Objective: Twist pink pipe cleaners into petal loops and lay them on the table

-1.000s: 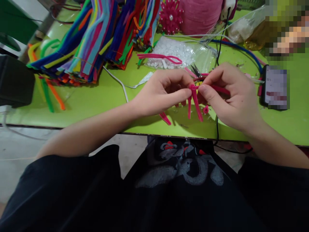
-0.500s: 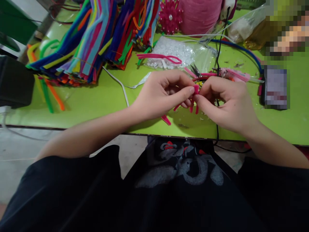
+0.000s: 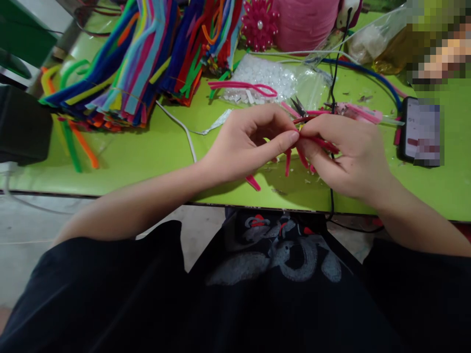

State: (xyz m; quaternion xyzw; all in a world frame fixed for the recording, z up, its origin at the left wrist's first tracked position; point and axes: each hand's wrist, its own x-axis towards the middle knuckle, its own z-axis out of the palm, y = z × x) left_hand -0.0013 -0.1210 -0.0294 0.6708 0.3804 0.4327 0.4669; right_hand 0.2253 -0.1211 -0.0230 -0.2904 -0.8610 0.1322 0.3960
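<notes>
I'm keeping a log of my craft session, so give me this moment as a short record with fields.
Left hand: the left hand pinches pink fuzzy stems with thumb and fingers
Right hand: the right hand pinches them too, its fingertips close to the left's
Joint: hidden by fingertips
Surface: green table
Beyond hands: bag of white beads, with a pink looped stem across it
Far left: multicoloured stem bundles
Far middle: pink flower
Right: phone
</notes>
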